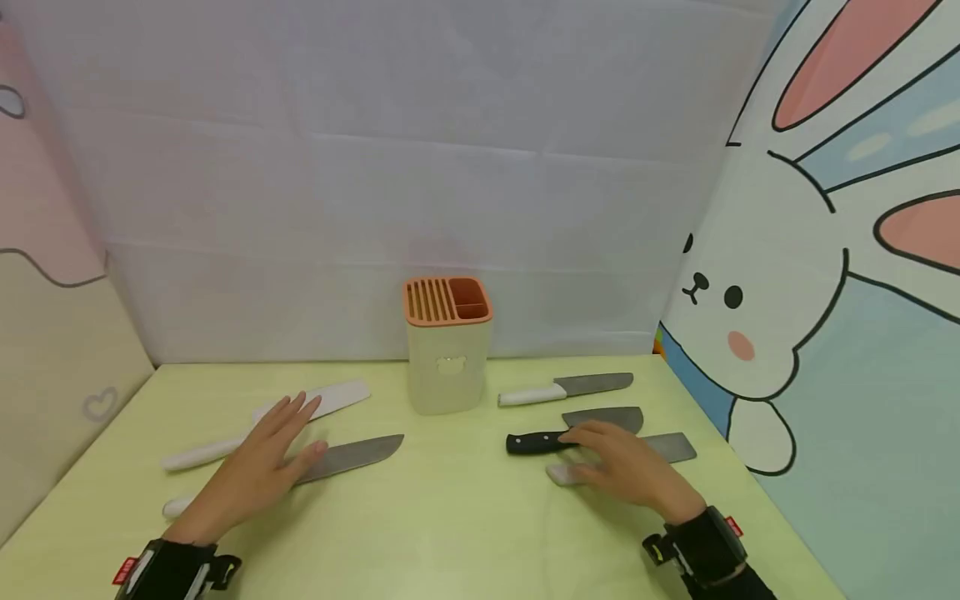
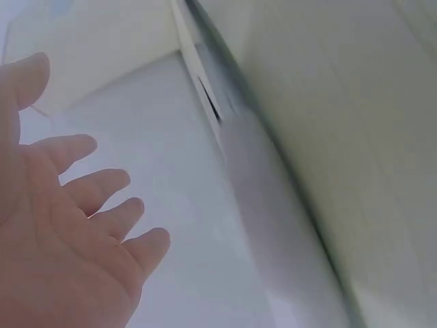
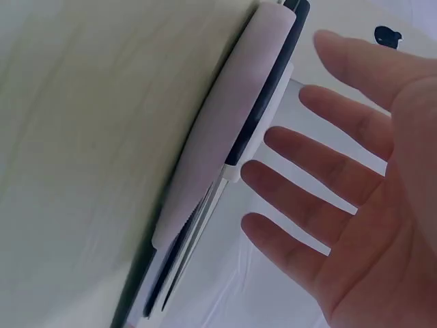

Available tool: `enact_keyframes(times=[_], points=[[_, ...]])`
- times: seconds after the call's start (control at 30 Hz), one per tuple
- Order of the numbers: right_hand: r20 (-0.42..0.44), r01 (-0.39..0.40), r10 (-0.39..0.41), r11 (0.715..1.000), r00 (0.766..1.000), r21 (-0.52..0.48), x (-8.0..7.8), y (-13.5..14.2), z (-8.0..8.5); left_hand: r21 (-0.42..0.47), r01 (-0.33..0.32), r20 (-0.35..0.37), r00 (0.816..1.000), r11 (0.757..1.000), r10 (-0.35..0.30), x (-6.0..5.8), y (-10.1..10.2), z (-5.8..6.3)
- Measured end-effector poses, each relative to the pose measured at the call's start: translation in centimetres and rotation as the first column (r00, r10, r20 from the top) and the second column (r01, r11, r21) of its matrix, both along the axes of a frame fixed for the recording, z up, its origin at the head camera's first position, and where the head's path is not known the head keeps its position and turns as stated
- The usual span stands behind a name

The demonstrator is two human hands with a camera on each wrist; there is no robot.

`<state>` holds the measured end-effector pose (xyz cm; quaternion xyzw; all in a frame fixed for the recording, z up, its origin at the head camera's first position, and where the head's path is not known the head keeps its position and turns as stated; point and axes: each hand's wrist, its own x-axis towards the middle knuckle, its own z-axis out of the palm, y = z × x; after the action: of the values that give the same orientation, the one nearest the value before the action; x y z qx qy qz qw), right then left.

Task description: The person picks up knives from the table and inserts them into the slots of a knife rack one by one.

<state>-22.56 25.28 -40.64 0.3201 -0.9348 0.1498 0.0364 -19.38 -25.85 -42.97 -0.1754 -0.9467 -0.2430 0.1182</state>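
My left hand [image 1: 258, 467] is over two white-handled knives on the left of the table: a broad pale-bladed one [image 1: 343, 395] and a steel-bladed one [image 1: 363, 453]. Its fingers are spread, and in the left wrist view the palm holds nothing, with a white handle [image 2: 273, 212] lying beside it. On the right, my right hand [image 1: 630, 467] hovers by a black-handled knife [image 1: 531, 442] and a white-handled cleaver [image 1: 672, 447], covering part of each. The right wrist view shows its fingers [image 3: 300, 205] extended, apart from the white handle [image 3: 229, 130].
A knife block [image 1: 447, 367] with an orange slotted top stands at the back centre. Another white-handled knife [image 1: 596, 383] lies to its right. Behind the table [image 1: 420, 517] hangs a white sheet [image 1: 375, 183]; a rabbit-print panel [image 1: 772, 333] borders the right side.
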Motion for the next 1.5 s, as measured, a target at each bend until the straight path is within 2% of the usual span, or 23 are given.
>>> enact_keyframes(times=[0.2, 0.33, 0.43, 0.57, 0.77, 1.1, 1.27, 1.5], points=[[-0.001, -0.100, 0.100, 0.994, 0.995, 0.054, -0.4, -0.1, 0.6, 0.087, 0.070, -0.048, 0.997, 0.994, -0.066, 0.2, 2.3, 0.6], [0.016, -0.151, 0.150, 0.985, 0.989, 0.080, -0.7, 0.0, 0.9, 0.121, 0.120, -0.080, 0.991, 0.985, -0.110, 0.4, 3.8, 0.4], [0.025, -0.163, 0.162, 0.983, 0.987, 0.083, -0.9, 0.0, 0.9, 0.155, 0.149, -0.071, 0.988, 0.977, -0.139, 0.4, 4.8, 0.1], [0.034, -0.160, 0.158, 0.984, 0.987, 0.084, -1.1, 0.1, 0.5, 0.193, 0.178, -0.029, 0.984, 0.965, -0.176, 0.4, 5.9, -0.4], [0.067, -0.136, 0.130, 0.986, 0.989, 0.092, -1.2, 0.1, 0.1, 0.197, 0.167, 0.008, 0.985, 0.966, -0.172, 0.6, 6.7, -0.8], [0.063, -0.131, 0.126, 0.987, 0.990, 0.088, -1.1, 0.6, -0.2, 0.221, 0.209, -0.001, 0.977, 0.953, -0.214, 0.9, 8.4, -0.8], [0.056, -0.147, 0.143, 0.987, 0.988, 0.068, -1.2, 0.9, -0.6, 0.219, 0.202, 0.024, 0.977, 0.955, -0.212, 0.9, 8.5, -1.0], [0.071, -0.121, 0.114, 0.988, 0.991, 0.099, -1.2, 1.2, -0.8, 0.194, 0.215, 0.008, 0.975, 0.957, -0.221, 0.7, 8.8, -0.9]])
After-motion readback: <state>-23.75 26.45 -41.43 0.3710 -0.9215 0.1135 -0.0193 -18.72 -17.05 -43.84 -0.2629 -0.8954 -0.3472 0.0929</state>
